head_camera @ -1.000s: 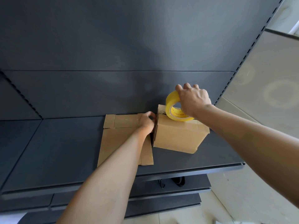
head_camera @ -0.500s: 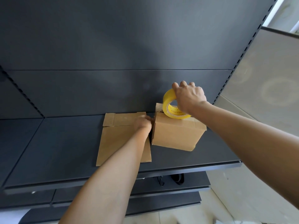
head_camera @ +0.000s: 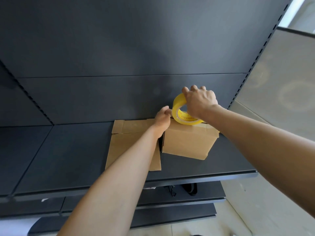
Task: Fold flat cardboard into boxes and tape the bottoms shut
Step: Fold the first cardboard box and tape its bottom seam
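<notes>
A folded brown cardboard box [head_camera: 187, 142] stands on the dark shelf [head_camera: 68, 150], its taped side up. My right hand [head_camera: 199, 101] grips a yellow tape roll [head_camera: 177, 108] held on edge over the box's top back edge. My left hand [head_camera: 162, 119] is at the box's top left corner, right beside the roll, fingers curled; what they pinch is hidden. A flat cardboard sheet [head_camera: 129, 142] lies on the shelf left of the box, partly under my left forearm.
The shelf's dark back panel [head_camera: 136, 48] rises right behind the box. The shelf's front edge [head_camera: 204, 176] runs below it, with lower shelves [head_camera: 170, 201] beneath. A pale wall [head_camera: 281, 99] stands to the right.
My left hand has risen from the box's left side to its top corner, next to the roll. My right hand has tilted the roll up a little.
</notes>
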{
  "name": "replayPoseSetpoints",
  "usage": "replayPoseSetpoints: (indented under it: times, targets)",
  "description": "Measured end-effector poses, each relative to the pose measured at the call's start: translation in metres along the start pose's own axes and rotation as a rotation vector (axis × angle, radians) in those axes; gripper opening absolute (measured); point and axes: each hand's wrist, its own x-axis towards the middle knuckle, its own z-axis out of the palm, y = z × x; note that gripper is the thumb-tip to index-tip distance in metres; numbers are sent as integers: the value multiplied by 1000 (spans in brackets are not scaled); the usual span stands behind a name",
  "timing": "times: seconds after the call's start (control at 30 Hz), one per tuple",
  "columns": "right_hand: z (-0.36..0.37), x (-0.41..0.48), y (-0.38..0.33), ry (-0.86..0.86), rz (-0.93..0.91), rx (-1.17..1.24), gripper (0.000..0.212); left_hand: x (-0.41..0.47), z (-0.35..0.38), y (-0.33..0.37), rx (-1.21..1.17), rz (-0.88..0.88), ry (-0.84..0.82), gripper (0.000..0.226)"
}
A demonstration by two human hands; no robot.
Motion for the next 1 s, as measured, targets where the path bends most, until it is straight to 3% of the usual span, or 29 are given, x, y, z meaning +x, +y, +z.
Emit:
replayPoseSetpoints:
  times: [0.17, 0.23, 0.37, 0.67, 0.9, 1.0]
  targets:
    - [4, 7, 22, -71, 24, 563, 56, -4, 3, -9, 64, 115, 154, 39]
    - [4, 9, 33, -69, 20, 640, 56, 5, 2, -10, 111, 137, 144, 38]
    - [6, 6, 45, -83, -40, 557, 60, 9, 7, -8, 261, 125, 118, 48]
    - [2, 0, 85, -155, -95, 225, 64, 12, 15, 1, 305, 154, 87, 49]
    - [3, -4, 92, -158, -133, 269, 64, 3, 34, 13, 581, 241, 228, 48]
    - [5, -4, 95, -161, -123, 316, 66, 4, 51, 27, 584, 202, 150, 40]
